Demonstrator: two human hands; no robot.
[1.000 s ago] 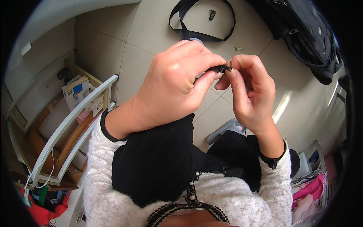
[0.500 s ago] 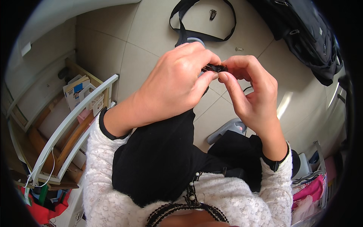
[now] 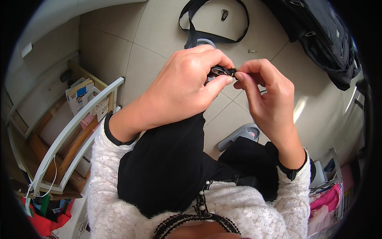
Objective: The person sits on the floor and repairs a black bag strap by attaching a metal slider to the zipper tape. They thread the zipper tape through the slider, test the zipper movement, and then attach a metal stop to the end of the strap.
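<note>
A small dark clasp with a shiny metal loop sits between my two hands, above my lap. Its black end points right. My left hand pinches the clasp between thumb and forefinger, its other fingers hidden behind. The thumb and forefinger of my right hand close on the black end. A black strap loops on the tiled floor beyond and passes out of sight behind my left hand. Whether it joins the clasp, I cannot tell. Inside the loop lies a small metal clip; a tiny metal piece rests nearby.
A black bag with zips occupies the far right. One grey slipper shows near my knees, and another is partly hidden by my left hand. A shelf with a pale rail stands at left. Pink fabric fills a rack at lower right.
My hands have shifted slightly, and my right fingers now bend more around the black end. The clasp has turned, so more of its metal loop shows.
</note>
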